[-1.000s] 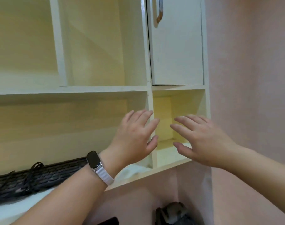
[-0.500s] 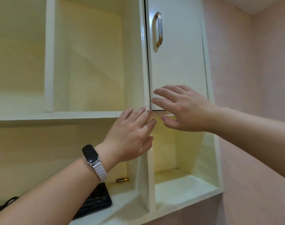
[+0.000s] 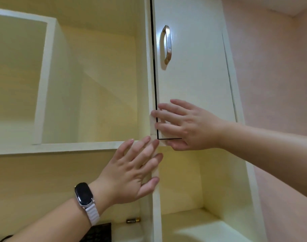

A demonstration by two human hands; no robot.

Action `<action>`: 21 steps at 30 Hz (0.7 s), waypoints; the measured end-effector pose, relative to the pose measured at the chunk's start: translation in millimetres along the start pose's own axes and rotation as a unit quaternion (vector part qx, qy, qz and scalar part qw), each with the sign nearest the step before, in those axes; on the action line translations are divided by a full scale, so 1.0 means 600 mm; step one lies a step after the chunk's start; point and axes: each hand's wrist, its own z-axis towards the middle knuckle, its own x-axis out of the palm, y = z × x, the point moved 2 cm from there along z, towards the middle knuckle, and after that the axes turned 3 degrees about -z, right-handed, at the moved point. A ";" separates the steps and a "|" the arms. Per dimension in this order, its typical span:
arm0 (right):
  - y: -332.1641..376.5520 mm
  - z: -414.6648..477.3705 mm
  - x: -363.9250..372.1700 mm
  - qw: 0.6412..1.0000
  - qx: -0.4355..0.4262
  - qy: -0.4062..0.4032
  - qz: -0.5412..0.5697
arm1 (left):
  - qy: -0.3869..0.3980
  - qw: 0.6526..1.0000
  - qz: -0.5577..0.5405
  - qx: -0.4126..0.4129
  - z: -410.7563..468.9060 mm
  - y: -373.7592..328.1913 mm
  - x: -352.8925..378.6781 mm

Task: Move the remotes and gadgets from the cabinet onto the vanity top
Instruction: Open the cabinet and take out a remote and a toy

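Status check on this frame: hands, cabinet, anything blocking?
Both hands empty: right hand spread at door lower corner, left hand below by the divider. Door shut, handle untouched. Battery and keyboard on lower shelf.

Warm, even light w/ soft shadows inside the cream wooden cabinet [image 3: 103, 84]. Faint glare on its curved silver metal handle [image 3: 166, 45]. Wide-angle bends cabinet edges; fingertips slightly blurred.

Pink wall [image 3: 275, 70] on my right; cream open shelving [image 3: 65, 145] ahead, warm yellowish light inside, closed door [image 3: 193, 67] with metal handle [image 3: 167, 45].
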 end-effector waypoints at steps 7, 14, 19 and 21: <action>-0.010 0.026 -0.033 0.998 -0.062 0.005 -0.019 | 0.002 1.000 0.005 0.000 0.000 0.001 0.000; -0.020 0.018 -0.087 0.996 -0.085 0.003 -0.027 | 0.071 0.997 0.011 -0.022 0.007 -0.011 -0.027; -0.028 -0.026 -0.132 0.998 -0.056 -0.038 -0.015 | 0.103 0.993 -0.019 -0.053 0.060 -0.042 -0.040; -0.029 -0.044 -0.153 0.999 -0.046 -0.029 -0.001 | 0.126 0.988 -0.027 -0.081 0.088 -0.059 -0.034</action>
